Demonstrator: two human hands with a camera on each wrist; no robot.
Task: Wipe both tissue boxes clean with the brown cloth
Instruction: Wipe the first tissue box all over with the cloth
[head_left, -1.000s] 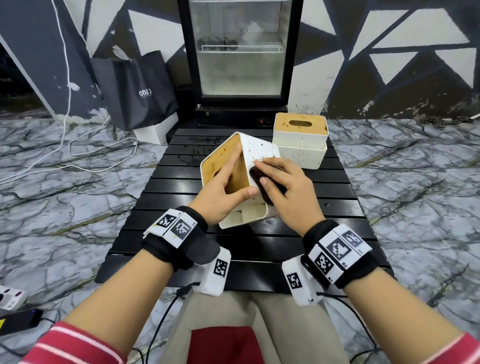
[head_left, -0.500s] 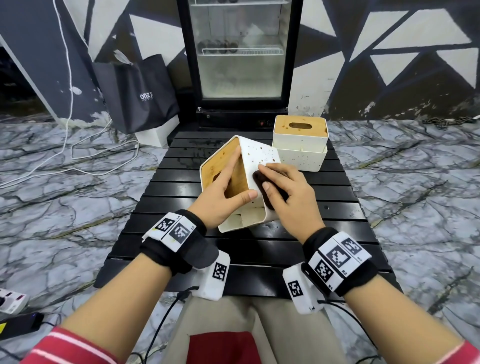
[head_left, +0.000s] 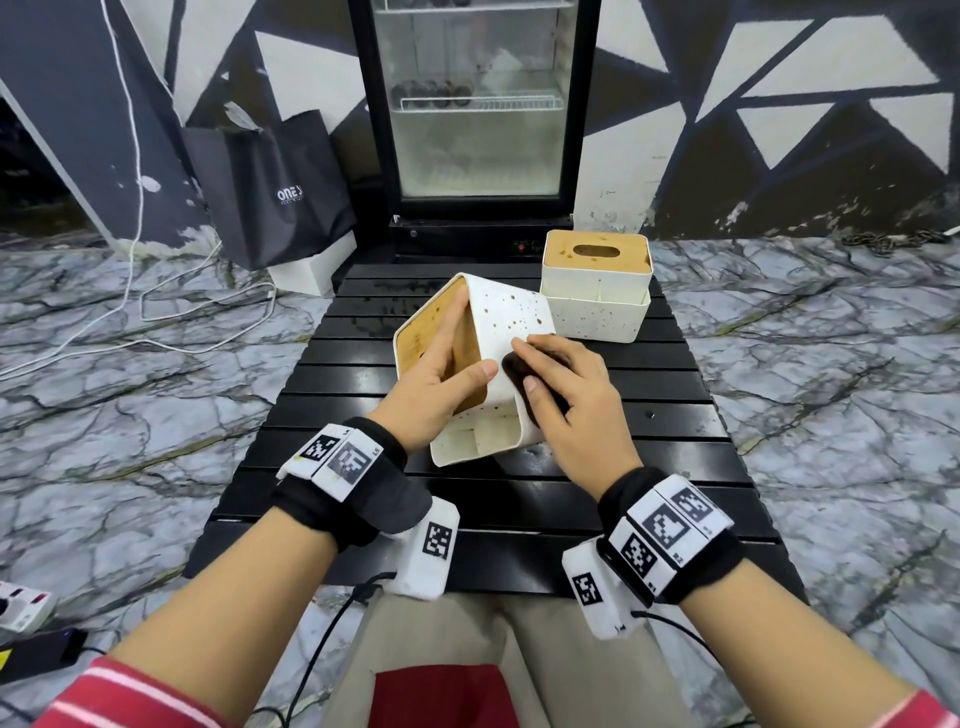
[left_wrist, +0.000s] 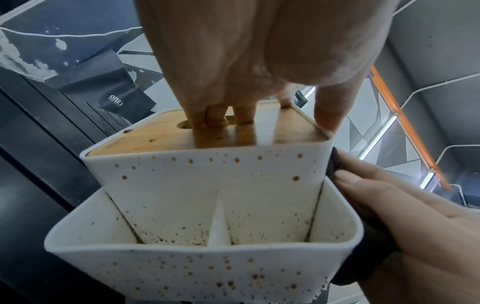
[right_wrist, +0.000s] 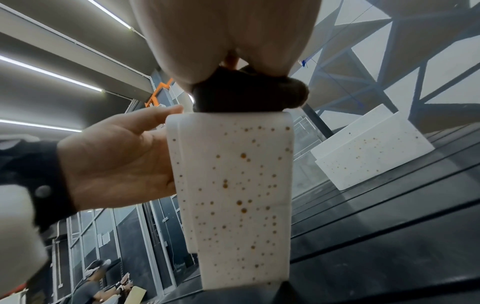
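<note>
Black slatted tabletop (head_left: 332, 395): my left hand (head_left: 434, 387) clamps the tilted speckled white wooden-lidded tissue box (head_left: 511, 319); my right hand (head_left: 579, 410) curls its fingers (head_left: 553, 347) over the dark brown cloth (head_left: 519, 374), pressing it against that box. Second box (head_left: 597, 293) stands behind.

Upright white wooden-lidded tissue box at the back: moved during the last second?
No. The upright white wooden-lidded tissue box sits in the same spot before the black fridge base.

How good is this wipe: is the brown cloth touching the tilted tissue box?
Touching: right wrist view shows the brown cloth pressed flat on the tilted tissue box, no gap.
</note>
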